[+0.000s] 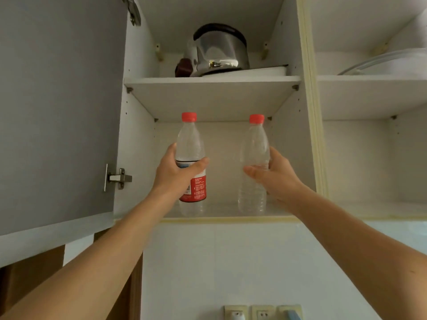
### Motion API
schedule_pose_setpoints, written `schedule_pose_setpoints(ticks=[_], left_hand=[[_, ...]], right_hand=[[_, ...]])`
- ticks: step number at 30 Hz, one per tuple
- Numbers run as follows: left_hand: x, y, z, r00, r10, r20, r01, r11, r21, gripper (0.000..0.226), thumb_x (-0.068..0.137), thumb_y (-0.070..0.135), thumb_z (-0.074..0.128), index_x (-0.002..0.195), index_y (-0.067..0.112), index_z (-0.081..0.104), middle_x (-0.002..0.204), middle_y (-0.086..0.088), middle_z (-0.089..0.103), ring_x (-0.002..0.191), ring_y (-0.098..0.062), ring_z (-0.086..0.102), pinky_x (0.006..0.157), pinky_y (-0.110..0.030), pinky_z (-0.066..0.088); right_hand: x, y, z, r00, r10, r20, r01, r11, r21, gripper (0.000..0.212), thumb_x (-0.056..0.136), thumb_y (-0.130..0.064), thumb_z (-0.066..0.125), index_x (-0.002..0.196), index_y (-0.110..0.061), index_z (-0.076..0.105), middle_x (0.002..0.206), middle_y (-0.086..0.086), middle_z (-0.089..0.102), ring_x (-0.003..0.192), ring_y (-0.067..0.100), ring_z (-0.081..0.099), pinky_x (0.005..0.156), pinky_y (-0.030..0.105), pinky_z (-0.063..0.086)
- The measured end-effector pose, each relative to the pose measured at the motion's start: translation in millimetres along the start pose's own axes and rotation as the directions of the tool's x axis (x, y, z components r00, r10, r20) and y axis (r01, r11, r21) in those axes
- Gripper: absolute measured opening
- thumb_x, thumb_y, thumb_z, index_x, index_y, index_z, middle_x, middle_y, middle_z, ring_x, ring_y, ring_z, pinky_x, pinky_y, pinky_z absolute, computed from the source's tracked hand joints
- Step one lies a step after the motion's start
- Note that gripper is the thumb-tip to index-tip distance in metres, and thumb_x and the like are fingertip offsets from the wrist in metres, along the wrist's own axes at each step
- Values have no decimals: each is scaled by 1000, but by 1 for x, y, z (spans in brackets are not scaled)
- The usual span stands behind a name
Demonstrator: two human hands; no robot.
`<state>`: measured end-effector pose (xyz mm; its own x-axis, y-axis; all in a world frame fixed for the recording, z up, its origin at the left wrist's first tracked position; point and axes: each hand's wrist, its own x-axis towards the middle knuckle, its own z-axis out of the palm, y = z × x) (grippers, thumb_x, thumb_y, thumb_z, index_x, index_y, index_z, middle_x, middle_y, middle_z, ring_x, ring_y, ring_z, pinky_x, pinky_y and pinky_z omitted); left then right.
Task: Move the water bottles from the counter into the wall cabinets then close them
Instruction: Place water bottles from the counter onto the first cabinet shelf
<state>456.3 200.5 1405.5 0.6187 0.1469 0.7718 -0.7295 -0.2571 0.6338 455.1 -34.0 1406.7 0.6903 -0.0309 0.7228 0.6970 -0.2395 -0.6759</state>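
Two clear water bottles with red caps stand upright in the lower compartment of the open wall cabinet [217, 210]. The left bottle [190, 144] carries a red label, and my left hand [176, 175] is wrapped around its middle. The right bottle [254, 148] has no label; my right hand [275, 174] grips it from the right side. Both bottle bases sit at or just above the cabinet floor near its front edge. The grey cabinet door [57, 112] is swung open to the left.
A steel kettle [219, 50] and a dark object sit on the upper shelf [212, 80]. A second open cabinet [369, 135] lies to the right, with white dishes on its upper shelf. Wall sockets [262, 312] are on the tiled wall below.
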Motion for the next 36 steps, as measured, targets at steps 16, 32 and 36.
schedule_pose_setpoints(ticks=[16,32,36], left_hand=[[37,-68,13,925,-150,348,53,960,275,108,94,32,71,158,32,-16,131,11,52,106,-3,61,87,-18,47],[57,-89,37,937,-230,263,104,902,420,102,83,24,82,155,18,10,132,-11,57,112,-28,62,103,-46,51],[41,-70,29,975,-191,114,90,808,582,90,77,38,86,146,17,34,136,-14,50,124,-34,51,105,-43,46]], right_hand=[[37,56,12,954,228,194,-174,949,-263,72,74,-18,90,135,-22,52,111,-2,75,101,16,73,93,44,59],[53,50,53,947,239,216,-90,841,-533,76,86,-21,80,149,-19,37,139,4,54,126,27,53,104,37,46],[30,28,25,977,151,150,-15,752,-659,78,90,-31,73,154,-19,31,142,9,56,123,27,57,90,29,46]])
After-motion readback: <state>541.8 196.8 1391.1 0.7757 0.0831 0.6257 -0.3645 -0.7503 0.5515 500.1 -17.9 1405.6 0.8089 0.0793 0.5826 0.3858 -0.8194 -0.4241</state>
